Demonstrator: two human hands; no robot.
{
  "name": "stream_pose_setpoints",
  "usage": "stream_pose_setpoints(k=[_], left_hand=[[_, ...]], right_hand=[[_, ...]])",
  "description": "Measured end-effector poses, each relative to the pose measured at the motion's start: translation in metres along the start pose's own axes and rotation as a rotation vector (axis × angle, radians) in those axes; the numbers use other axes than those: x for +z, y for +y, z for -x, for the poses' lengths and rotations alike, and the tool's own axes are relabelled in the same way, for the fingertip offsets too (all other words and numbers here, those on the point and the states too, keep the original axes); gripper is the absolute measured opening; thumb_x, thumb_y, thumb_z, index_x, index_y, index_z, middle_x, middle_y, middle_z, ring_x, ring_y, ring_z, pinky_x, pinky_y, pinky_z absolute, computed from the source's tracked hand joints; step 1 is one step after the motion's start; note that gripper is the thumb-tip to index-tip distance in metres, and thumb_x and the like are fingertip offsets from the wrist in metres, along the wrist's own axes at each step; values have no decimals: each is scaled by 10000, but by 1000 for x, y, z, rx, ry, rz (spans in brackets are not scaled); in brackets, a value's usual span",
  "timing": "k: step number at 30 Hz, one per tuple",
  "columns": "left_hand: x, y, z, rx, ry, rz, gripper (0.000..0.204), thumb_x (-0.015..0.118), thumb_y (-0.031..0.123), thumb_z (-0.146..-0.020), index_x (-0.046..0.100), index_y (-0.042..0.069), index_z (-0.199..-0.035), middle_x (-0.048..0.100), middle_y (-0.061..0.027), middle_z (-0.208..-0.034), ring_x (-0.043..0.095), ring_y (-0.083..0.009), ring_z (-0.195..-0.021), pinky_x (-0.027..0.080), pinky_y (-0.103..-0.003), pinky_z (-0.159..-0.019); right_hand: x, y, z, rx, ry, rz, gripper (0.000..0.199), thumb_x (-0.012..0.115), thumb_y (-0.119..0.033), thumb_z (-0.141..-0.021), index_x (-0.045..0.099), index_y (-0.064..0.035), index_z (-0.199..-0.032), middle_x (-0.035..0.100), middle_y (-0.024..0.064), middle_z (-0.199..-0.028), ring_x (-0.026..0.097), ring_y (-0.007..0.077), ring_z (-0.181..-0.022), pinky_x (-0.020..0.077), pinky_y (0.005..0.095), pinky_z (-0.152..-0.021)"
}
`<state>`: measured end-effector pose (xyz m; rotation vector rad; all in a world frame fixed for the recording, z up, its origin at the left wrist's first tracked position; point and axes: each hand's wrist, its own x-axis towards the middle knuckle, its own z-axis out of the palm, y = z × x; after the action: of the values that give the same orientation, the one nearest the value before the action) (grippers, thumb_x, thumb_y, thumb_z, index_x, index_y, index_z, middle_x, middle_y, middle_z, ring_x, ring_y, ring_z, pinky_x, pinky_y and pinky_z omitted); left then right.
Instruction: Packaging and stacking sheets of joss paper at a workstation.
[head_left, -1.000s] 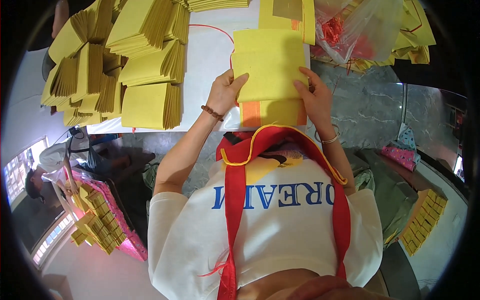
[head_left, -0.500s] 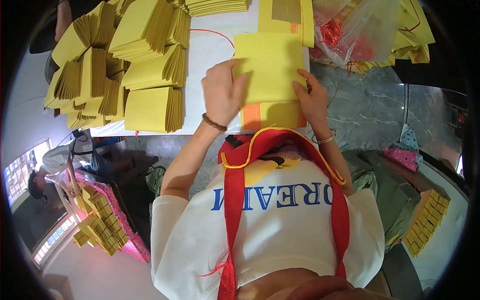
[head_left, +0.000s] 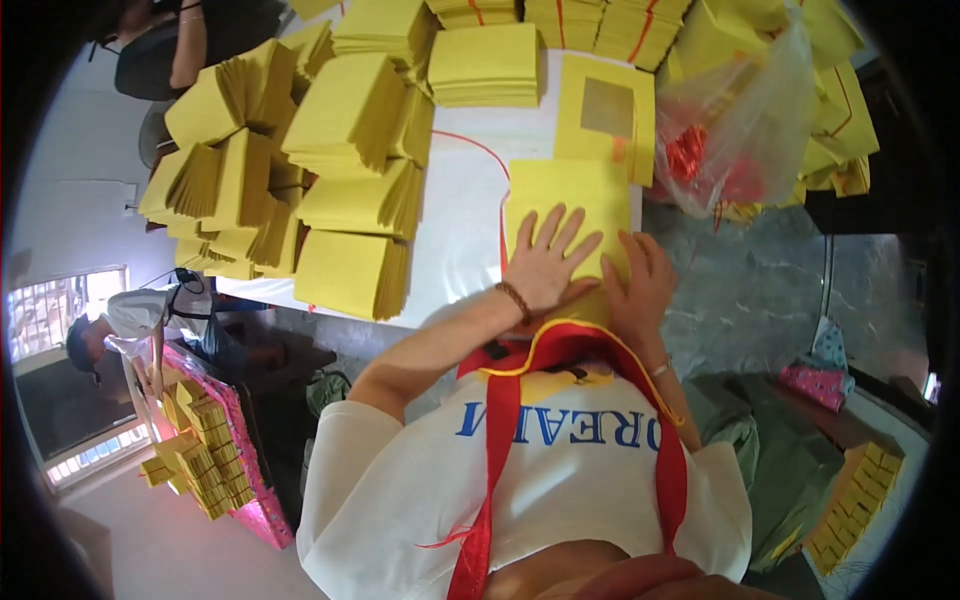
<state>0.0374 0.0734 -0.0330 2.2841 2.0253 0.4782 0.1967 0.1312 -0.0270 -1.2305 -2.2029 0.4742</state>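
both hands lay flat, fingers spread wide and gripping nothing. the left hand [head_left: 548, 262] pressed palm-down on the yellow sheet stack [head_left: 566, 205], a beaded bracelet [head_left: 515, 301] at its wrist. the right hand [head_left: 640, 285] pressed the same stack at its near right corner, fingers together but open, a thin bangle on that wrist.

the yellow sheet stack sat on the white table [head_left: 460, 215], at its near edge, just in front of the person's chest. beyond it lay one yellow sheet with a dull square patch [head_left: 607, 110], touching or nearly touching the stack's far edge.

as a judgement, much of the work looked done: to the left stood the folded yellow bundles [head_left: 345, 270], roughly ten fanned piles crowded together, though the exact count was hard to tell where they overlapped. about five tied packs [head_left: 487, 65] lined the far edge. one stack remained under the hands, flat and unfolded.

one clear plastic bag [head_left: 740, 120] holding red string sat to the right. a second person [head_left: 130, 320] stood well apart at lower left, near more yellow piles [head_left: 195, 460].
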Motion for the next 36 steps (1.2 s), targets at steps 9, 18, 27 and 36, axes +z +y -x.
stream_pose_setpoints(k=[9, 18, 27, 36], left_hand=[[-5, -11, -1, -14, -66, 95, 551, 566, 310, -782, 423, 106, -1273, 288, -155, -1412, 222, -350, -1318, 141, -534, -1053], [-23, -35, 8, -28, 370, 500, 441, 581, 103, -764, 468, 28, -1183, 471, -162, -1195, 433, -338, -1106, 342, -409, -945], [-27, -1, 39, 137, 68, -10, 526, 584, 190, -756, 447, 23, -1236, 526, -137, -1071, 500, -268, -991, 406, -351, -836], [-1, 8, 33, 169, 160, -299, 592, 554, 204, -726, 436, 24, -1277, 541, -95, -925, 543, -214, -836, 456, -298, -705]], right_hand=[[25, -3, 3, -388, -197, 222, 541, 348, -476, -910, 450, -93, -1278, 380, 132, -1372, 358, 251, -1280, 112, 650, -997], [47, 8, 13, -356, -161, 313, 558, 484, -463, -836, 477, -110, -1268, 376, 120, -1383, 337, 243, -1288, 127, 686, -974], [34, 0, 11, -396, -99, 317, 571, 500, -476, -821, 479, -122, -1269, 385, 115, -1380, 343, 232, -1288, 136, 684, -973], [16, 6, -4, -257, -305, -175, 511, 526, -330, -820, 469, -93, -1269, 379, 137, -1378, 331, 269, -1294, 182, 647, -969]])
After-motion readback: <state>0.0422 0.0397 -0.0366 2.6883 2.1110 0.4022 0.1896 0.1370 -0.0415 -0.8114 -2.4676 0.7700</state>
